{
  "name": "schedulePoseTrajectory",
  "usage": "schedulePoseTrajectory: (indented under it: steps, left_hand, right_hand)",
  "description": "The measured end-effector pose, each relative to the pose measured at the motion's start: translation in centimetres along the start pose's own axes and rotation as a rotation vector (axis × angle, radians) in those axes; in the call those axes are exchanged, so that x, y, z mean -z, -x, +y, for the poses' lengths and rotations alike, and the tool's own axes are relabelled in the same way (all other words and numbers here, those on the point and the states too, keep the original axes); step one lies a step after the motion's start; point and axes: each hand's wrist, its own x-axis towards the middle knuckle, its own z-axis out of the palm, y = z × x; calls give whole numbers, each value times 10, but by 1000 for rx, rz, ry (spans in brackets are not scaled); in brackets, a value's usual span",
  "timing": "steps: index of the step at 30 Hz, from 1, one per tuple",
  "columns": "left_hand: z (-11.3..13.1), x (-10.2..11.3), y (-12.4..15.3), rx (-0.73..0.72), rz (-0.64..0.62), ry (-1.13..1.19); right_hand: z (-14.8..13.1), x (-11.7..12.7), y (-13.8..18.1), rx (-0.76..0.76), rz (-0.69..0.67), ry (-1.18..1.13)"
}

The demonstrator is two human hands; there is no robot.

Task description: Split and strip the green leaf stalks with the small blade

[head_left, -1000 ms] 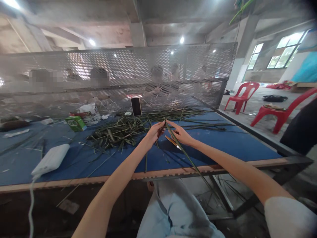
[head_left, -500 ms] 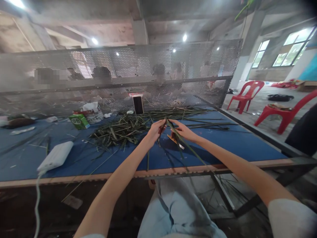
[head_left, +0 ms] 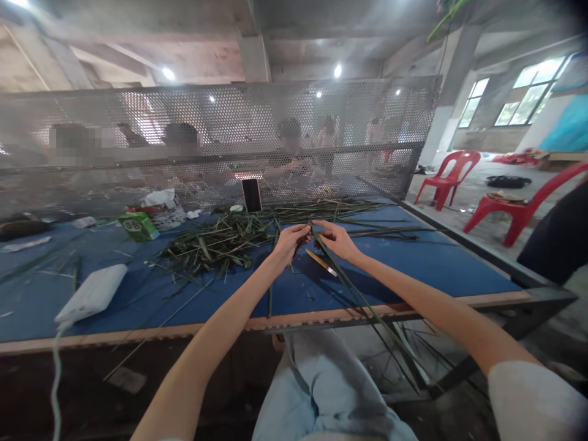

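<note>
To the right of the leaf heap on the blue table, the left hand and right hand meet, the fingers of both pinched on the upper end of long green strips. The strips trail down past the table's near edge, well right of the heap. Also right of it, below the hands, lies an orange-handled tool. Behind the heap stands a phone; left of it sits a green box.

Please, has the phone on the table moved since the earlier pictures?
No. The phone stands at the same place before the mesh screen, shifted neither left nor right; only the camera view moved slightly.
</note>
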Motion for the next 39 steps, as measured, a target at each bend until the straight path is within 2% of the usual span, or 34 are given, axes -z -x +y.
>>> schedulePoseTrajectory:
  steps: [7, 13, 19, 24, 27, 30, 35, 39]
  left_hand:
    - [2, -1, 1, 7, 28, -30]
    - [7, -2, 1, 29, -16, 50]
    - [7, -3, 2, 43, 8, 50]
    - [12, -4, 4, 4, 30, 13]
    - [16, -7, 6, 8, 38, 22]
    - [17, -10, 9, -5, 28, -21]
    - [14, -10, 10, -53, -2, -122]
    - [10, -9, 9, -92, -31, -161]
  right_hand:
    - [4, 3, -4, 19, -63, 14]
    - [4, 3, -4, 43, -49, 12]
    - [6, 3, -4, 11, -35, -1]
    - [-4, 2, -2, -6, -55, -5]
    - [-13, 3, 1, 43, 39, 68]
    - [-17, 6, 4, 159, 156, 176]
    - [-13, 13, 4, 301, 134, 294]
    - [-11, 15, 3, 302, 149, 309]
